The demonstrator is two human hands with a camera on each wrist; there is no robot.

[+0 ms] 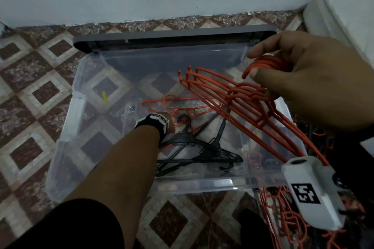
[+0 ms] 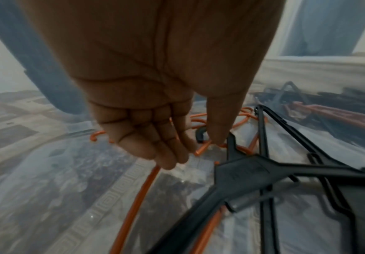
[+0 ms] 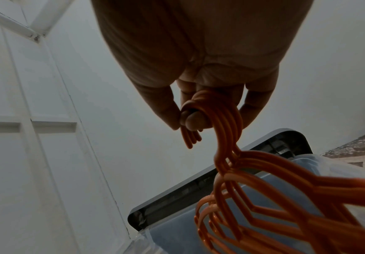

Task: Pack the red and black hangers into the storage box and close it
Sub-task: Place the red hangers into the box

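A clear storage box (image 1: 202, 183) stands on the patterned floor, its grey lid (image 1: 174, 34) swung open against the wall. Black hangers (image 1: 192, 147) and a few red hangers (image 1: 182, 107) lie on its bottom. My left hand (image 1: 170, 125) reaches down into the box. In the left wrist view that left hand (image 2: 196, 151) has fairly straight fingers (image 2: 170, 154) touching the red hooks beside a black hanger (image 2: 253, 173). My right hand (image 1: 255, 65) grips a bundle of red hangers (image 1: 232, 97) by the hooks, slanted over the box's right side. Fingers of the right hand (image 3: 190, 116) curl through the hooks of the bundle (image 3: 264, 189).
More red hangers (image 1: 293, 218) lie on the floor right of the box. A white padded edge (image 1: 344, 16) sits at the upper right. A small yellow piece (image 1: 104, 96) lies in the box's left part. A white door (image 3: 35, 137) is nearby.
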